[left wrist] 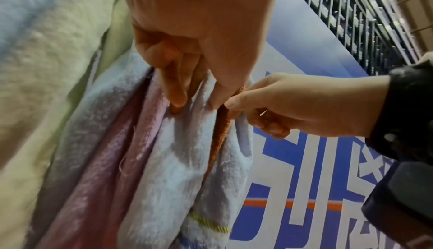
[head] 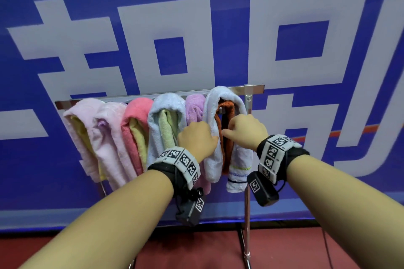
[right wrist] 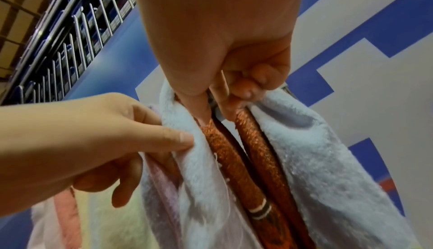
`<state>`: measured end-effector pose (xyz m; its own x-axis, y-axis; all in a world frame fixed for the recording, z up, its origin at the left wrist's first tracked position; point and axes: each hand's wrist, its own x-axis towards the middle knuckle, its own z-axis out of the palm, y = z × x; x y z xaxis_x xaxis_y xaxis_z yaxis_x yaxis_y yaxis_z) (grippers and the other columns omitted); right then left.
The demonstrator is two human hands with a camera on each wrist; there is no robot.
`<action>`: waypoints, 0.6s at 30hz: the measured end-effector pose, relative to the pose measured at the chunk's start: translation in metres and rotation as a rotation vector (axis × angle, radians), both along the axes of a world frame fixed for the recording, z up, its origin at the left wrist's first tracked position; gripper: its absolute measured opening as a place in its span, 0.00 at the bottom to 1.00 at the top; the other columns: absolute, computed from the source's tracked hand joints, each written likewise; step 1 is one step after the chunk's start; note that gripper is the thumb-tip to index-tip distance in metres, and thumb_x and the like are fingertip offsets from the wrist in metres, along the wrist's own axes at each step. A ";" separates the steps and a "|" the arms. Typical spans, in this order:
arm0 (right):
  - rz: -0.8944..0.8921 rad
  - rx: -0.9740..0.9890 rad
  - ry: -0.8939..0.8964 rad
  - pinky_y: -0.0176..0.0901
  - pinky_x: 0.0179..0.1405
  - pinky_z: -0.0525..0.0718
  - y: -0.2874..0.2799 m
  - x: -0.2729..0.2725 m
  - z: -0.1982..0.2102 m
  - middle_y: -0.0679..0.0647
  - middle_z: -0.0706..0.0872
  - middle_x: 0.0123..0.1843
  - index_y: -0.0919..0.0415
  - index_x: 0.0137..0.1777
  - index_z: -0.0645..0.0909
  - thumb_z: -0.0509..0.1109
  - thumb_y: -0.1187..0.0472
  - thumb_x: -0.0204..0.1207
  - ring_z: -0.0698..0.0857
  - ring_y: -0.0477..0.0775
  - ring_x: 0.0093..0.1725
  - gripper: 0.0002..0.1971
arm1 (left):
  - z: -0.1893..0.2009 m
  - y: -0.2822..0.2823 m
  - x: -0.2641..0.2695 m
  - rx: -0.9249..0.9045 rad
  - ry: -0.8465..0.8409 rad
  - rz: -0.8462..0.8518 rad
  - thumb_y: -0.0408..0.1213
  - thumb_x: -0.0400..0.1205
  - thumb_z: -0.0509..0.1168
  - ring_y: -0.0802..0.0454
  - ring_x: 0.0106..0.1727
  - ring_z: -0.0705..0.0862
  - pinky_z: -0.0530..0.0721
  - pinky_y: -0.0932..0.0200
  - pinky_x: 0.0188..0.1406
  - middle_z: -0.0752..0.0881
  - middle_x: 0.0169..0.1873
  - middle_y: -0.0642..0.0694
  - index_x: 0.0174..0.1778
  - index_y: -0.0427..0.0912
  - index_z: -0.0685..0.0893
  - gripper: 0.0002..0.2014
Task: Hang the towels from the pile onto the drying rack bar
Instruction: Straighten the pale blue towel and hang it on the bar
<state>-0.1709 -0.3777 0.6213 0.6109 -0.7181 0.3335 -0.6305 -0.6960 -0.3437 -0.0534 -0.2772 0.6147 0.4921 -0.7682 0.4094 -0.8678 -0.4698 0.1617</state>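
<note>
The metal rack bar (head: 240, 88) carries several towels. At its right end a white towel (head: 218, 98) (left wrist: 182, 151) (right wrist: 316, 160) with striped ends is draped over an orange towel (head: 228, 144) (left wrist: 218, 142) (right wrist: 225, 156). My left hand (head: 205, 137) (left wrist: 196, 101) pinches the white towel's near left fold, thumb in front and fingers behind. My right hand (head: 231, 131) (right wrist: 212, 112) reaches in between the folds, thumb and forefinger pinching the orange towel's edge. The pile is out of view.
Left along the bar hang a pale pink towel (head: 87, 120), a coral one (head: 137, 111), a pale blue one over green (head: 166, 105) and a lilac one (head: 194, 105). The rack's right post (head: 247, 214) stands on red floor (head: 196, 251), close before a blue banner wall (head: 218, 28).
</note>
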 end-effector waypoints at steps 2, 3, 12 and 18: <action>0.042 0.034 0.020 0.41 0.33 0.75 0.001 0.005 -0.008 0.48 0.85 0.35 0.52 0.35 0.84 0.68 0.43 0.73 0.83 0.51 0.38 0.14 | -0.009 -0.002 0.001 0.005 0.052 0.003 0.58 0.79 0.64 0.36 0.56 0.85 0.82 0.48 0.47 0.87 0.53 0.41 0.50 0.42 0.85 0.21; 0.055 0.047 0.023 0.41 0.32 0.75 0.001 0.008 -0.011 0.47 0.85 0.34 0.52 0.36 0.85 0.67 0.44 0.73 0.83 0.50 0.38 0.14 | -0.012 -0.002 0.001 0.006 0.064 0.008 0.58 0.79 0.63 0.36 0.55 0.85 0.81 0.48 0.47 0.87 0.53 0.40 0.51 0.42 0.85 0.21; 0.060 0.005 0.020 0.47 0.43 0.80 -0.013 0.031 -0.027 0.52 0.87 0.44 0.52 0.47 0.87 0.68 0.51 0.79 0.85 0.58 0.48 0.09 | -0.029 -0.008 0.017 0.055 0.035 0.056 0.43 0.84 0.62 0.35 0.60 0.84 0.81 0.47 0.51 0.85 0.58 0.38 0.57 0.41 0.84 0.12; -0.091 -0.082 0.042 0.47 0.38 0.75 -0.027 0.007 -0.015 0.56 0.83 0.44 0.54 0.44 0.82 0.62 0.55 0.77 0.80 0.61 0.41 0.08 | -0.033 -0.014 0.015 0.093 0.129 0.033 0.45 0.84 0.62 0.31 0.62 0.82 0.81 0.43 0.58 0.83 0.61 0.34 0.62 0.40 0.82 0.15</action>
